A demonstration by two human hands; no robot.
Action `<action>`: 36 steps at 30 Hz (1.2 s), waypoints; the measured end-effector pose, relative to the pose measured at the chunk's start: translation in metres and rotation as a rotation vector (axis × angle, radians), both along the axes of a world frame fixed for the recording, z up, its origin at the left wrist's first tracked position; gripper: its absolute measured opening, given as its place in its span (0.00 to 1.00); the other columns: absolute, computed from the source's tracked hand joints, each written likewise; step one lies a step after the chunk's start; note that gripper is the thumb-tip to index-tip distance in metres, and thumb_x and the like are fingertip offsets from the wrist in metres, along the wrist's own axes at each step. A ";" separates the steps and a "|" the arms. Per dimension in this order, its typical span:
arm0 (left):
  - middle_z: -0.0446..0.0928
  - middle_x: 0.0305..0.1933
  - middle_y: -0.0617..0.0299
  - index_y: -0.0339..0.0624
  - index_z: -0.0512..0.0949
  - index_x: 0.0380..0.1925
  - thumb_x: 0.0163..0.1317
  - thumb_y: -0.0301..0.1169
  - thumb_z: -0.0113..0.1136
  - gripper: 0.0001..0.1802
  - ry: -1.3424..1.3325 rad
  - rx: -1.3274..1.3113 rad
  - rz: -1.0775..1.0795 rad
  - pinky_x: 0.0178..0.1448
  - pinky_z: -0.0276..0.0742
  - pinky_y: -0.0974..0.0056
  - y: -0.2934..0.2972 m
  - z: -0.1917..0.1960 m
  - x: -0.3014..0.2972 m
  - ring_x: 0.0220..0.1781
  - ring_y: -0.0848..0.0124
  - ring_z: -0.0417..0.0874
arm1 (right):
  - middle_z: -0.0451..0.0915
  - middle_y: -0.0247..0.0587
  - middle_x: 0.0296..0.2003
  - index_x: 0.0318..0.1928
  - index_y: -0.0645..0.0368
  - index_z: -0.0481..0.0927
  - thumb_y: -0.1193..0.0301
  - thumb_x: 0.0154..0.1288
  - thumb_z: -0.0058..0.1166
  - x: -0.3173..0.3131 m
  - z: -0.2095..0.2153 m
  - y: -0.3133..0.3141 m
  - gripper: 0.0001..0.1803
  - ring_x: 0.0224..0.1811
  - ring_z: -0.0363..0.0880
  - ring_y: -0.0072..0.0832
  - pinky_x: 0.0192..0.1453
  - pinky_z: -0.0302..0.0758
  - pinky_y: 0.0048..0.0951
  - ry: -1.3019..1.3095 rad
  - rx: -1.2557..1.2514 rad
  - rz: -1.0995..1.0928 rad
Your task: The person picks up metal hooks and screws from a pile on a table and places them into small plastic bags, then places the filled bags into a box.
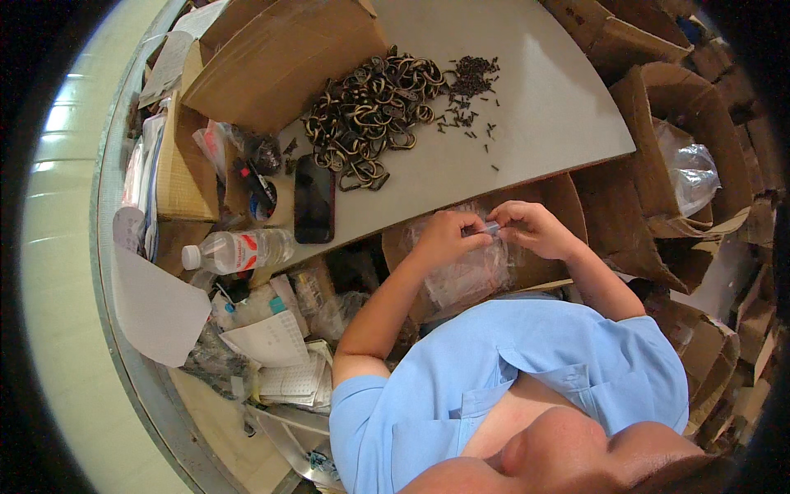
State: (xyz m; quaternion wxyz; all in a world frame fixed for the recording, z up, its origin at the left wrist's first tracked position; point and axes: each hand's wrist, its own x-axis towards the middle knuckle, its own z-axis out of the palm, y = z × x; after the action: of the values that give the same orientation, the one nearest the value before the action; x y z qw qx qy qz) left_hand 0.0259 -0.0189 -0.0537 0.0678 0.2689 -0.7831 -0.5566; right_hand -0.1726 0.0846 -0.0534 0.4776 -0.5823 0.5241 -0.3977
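Observation:
My left hand (449, 236) and my right hand (536, 231) meet in front of my body, over the near table edge. Their fingertips pinch a small, clear bluish plastic bag (492, 228) between them; whether anything is inside cannot be seen. Just below my hands, a stack of clear plastic bags (467, 278) lies in an open cardboard box (553, 204). Beyond, on the pale table (550, 90), a heap of bronze-coloured metal ring buckles (370, 111) is piled up. To its right are many small dark screws (472, 76), some scattered toward me.
A dark phone (314, 200) lies at the table's left edge, beside a clear water bottle (239, 251) on its side. A tilted cardboard box (280, 62) stands behind them. Papers (288, 370) and plastic wrap lie lower left. Open cartons (691, 107) crowd the right side.

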 end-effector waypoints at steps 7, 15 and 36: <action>0.77 0.25 0.61 0.38 0.80 0.33 0.55 0.35 0.62 0.12 0.095 -0.169 -0.050 0.35 0.73 0.67 -0.003 0.003 0.003 0.28 0.75 0.76 | 0.78 0.45 0.32 0.37 0.62 0.77 0.74 0.56 0.58 0.001 0.025 -0.010 0.08 0.36 0.77 0.41 0.44 0.72 0.36 0.356 -0.106 0.035; 0.79 0.25 0.60 0.34 0.79 0.33 0.54 0.30 0.59 0.10 0.054 0.300 0.095 0.31 0.74 0.69 0.006 0.002 -0.016 0.25 0.75 0.78 | 0.76 0.41 0.33 0.35 0.58 0.78 0.74 0.52 0.59 0.006 0.052 -0.010 0.08 0.41 0.74 0.41 0.48 0.71 0.38 0.658 -0.368 -0.170; 0.76 0.27 0.68 0.34 0.78 0.31 0.61 0.29 0.59 0.08 0.456 0.112 0.309 0.31 0.68 0.74 0.035 0.010 -0.043 0.29 0.83 0.72 | 0.81 0.45 0.33 0.40 0.65 0.73 0.82 0.54 0.58 0.002 0.041 0.009 0.12 0.35 0.82 0.24 0.39 0.78 0.25 0.112 -0.071 -0.406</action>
State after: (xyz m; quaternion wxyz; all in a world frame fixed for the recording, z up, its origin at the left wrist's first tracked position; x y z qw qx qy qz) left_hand -0.0169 0.0160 -0.0440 0.3112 0.2563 -0.6655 -0.6282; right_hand -0.1703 0.0940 -0.0125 0.3369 -0.5024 0.6422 -0.4709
